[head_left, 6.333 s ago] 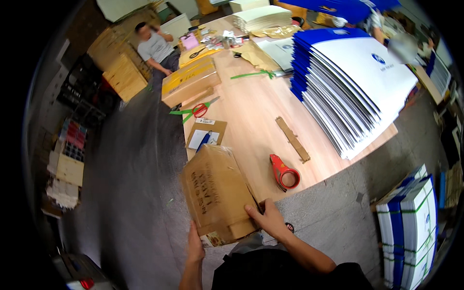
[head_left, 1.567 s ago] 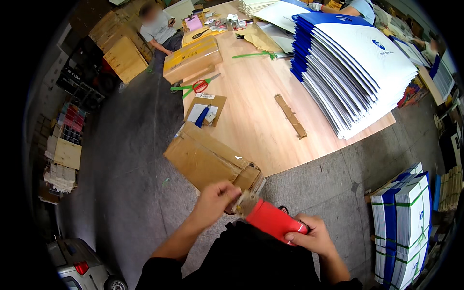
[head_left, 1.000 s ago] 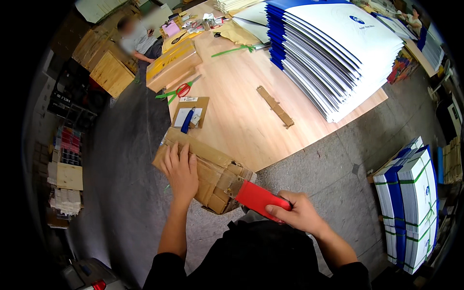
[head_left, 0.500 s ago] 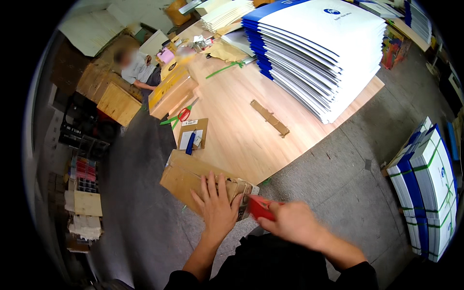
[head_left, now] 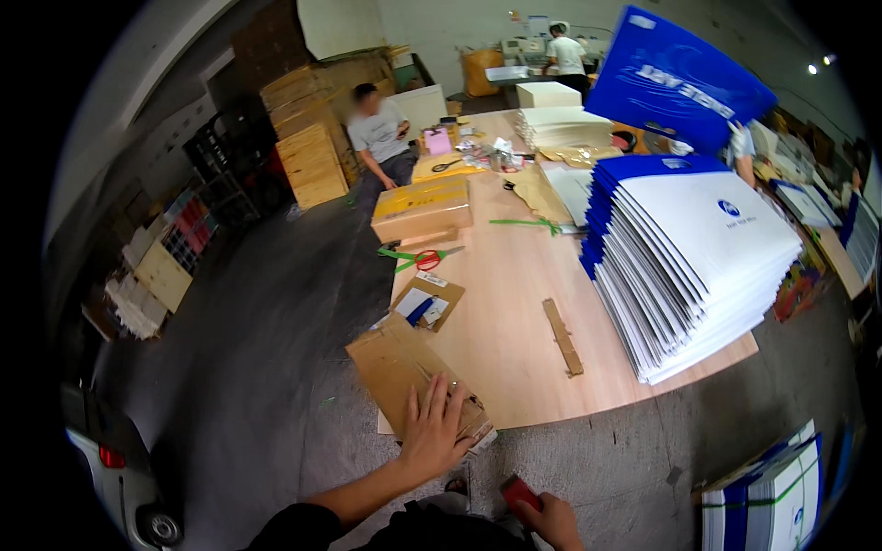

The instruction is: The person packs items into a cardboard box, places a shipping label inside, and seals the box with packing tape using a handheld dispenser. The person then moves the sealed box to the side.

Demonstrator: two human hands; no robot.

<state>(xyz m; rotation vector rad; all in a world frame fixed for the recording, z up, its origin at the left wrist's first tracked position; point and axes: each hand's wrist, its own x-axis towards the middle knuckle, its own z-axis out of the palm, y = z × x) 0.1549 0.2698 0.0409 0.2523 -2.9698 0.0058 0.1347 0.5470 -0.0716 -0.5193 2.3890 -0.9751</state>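
My left hand (head_left: 435, 430) lies with fingers spread on a brown cardboard box (head_left: 386, 367) at the table's near corner. Creases and rough spots mark the box's right end. Lower right, apart from the box, my right hand (head_left: 554, 522) is closed round a flat red hand tool (head_left: 520, 492); its exact kind is hidden by the grip. Just beyond the box lie a small flat brown carton (head_left: 447, 300) and a dark blue tool (head_left: 420, 310). Red-handled scissors (head_left: 428, 261) rest farther off, on green strapping. To the right is a torn cardboard strip (head_left: 562, 338).
A tall stack of white and blue printed folders (head_left: 684, 266) fills the table's right side. Behind it, white-gloved hands (head_left: 739, 140) hold up a blue folder (head_left: 675, 87). A person (head_left: 378, 133) sits beyond the long carton (head_left: 423, 209). Strapped bundles (head_left: 767, 496) stand lower right.
My right hand with the red tool has moved away from the box's end, down toward my body. My left hand stays on the box. The view has tilted up, bringing in the raised blue folder.
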